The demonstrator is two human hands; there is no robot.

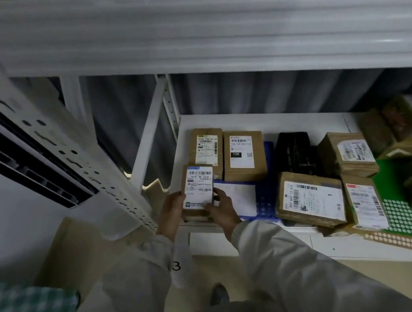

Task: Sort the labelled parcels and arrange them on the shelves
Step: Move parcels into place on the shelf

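At the front left corner of the white shelf (261,121), a small cardboard parcel (198,189) with a white shipping label is held between both hands: the left hand (172,209) wraps its left edge, while the right hand (222,210) pinches its lower right corner, fingers (217,194) curled against the label. Just behind it stand two labelled brown boxes (226,153).

White shelf (260,118) carries labelled parcels (310,197) and a black package (294,153).
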